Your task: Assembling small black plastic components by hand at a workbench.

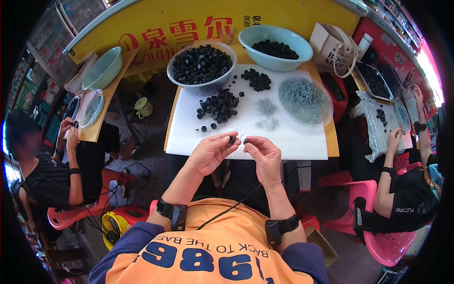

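Black cap [232, 140] is sitting between the thumb and fingertips of the person's left hand [213, 154], above the near edge of the bench [333, 142]. That hand is clasping it with the palm turning partly upward. Close by, the right hand [266, 156] is pinching a small dark piece [246, 141] between thumb and forefinger; its exact form is too small to tell. Both hands are facing each other, near but apart. Beyond them, a white sheet [293, 144] is covering most of the bench, bearing a larger heap of black caps [218, 107] toward the left edge and a smaller heap [257, 80] toward the far edge. A clear bowl [208, 88] of black caps is standing at the far left corner, a pale green basin [283, 65] is occupying the far right corner, and a shallow clear tray [327, 118] is holding tiny bluish pieces [302, 97] by the right edge.
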Demonstrator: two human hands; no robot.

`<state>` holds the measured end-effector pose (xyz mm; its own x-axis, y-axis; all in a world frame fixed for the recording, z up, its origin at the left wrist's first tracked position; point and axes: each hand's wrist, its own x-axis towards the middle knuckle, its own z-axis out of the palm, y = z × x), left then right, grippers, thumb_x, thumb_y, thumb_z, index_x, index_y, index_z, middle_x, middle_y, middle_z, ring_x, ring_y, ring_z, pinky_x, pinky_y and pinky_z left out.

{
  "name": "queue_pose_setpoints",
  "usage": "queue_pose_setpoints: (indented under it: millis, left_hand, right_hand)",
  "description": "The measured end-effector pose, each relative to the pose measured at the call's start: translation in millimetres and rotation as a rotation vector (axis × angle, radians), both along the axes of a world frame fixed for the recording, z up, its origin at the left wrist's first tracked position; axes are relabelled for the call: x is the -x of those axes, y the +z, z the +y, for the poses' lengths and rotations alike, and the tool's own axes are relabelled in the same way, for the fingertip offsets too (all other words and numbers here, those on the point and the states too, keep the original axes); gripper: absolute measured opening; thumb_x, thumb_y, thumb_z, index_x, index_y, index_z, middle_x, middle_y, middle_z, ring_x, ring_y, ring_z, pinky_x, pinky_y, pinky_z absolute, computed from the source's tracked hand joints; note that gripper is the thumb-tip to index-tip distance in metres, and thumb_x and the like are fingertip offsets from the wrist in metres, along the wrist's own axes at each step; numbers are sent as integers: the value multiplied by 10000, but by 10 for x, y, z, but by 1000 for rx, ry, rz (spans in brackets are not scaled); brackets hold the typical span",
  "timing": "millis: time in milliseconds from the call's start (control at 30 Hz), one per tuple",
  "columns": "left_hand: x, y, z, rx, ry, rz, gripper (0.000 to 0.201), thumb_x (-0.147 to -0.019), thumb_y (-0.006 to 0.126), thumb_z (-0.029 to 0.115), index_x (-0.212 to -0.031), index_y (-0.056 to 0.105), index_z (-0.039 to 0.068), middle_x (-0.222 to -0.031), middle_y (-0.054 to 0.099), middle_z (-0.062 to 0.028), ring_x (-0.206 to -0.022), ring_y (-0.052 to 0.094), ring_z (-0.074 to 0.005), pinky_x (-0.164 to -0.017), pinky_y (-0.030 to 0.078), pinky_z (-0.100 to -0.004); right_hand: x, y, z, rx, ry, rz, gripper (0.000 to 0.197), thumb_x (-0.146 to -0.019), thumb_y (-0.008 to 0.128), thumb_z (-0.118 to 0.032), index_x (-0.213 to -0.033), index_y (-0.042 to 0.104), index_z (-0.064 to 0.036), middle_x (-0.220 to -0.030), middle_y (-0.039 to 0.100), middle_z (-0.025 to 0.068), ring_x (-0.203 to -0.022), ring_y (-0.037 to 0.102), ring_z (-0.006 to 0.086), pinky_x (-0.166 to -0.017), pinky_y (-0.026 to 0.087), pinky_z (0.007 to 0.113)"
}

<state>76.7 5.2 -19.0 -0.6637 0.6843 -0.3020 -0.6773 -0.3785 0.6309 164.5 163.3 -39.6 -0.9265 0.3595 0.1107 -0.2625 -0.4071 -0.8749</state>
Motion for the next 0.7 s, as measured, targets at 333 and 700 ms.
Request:
queue_pose_setpoints:
  millis: [333, 700]
  left_hand:
    - [-1, -108, -53, -26, 0, -74, 304, -927, 598, 34, -1222, 567, -33, -1101, 649, -134, -1018, 644, -166, -893, 552, -226]
    - [-7, -94, -66, 2, 13, -91, 304, -922, 619, 65, -1208, 565, -21, -1068, 651, -135, -888, 669, -153, -809, 584, -225]
  right_hand:
    - [-39, 11, -9, -43, -20, -40, 175, -856, 678, 40, -1030, 667, 23, -974, 661, 43, -861, 624, 85, -767, 510, 200]
    - [-46, 49, -84, -355, -147, 24, 174, -813, 712, 34, -982, 677, 15, -984, 646, 67, -819, 613, 98, -742, 503, 221]
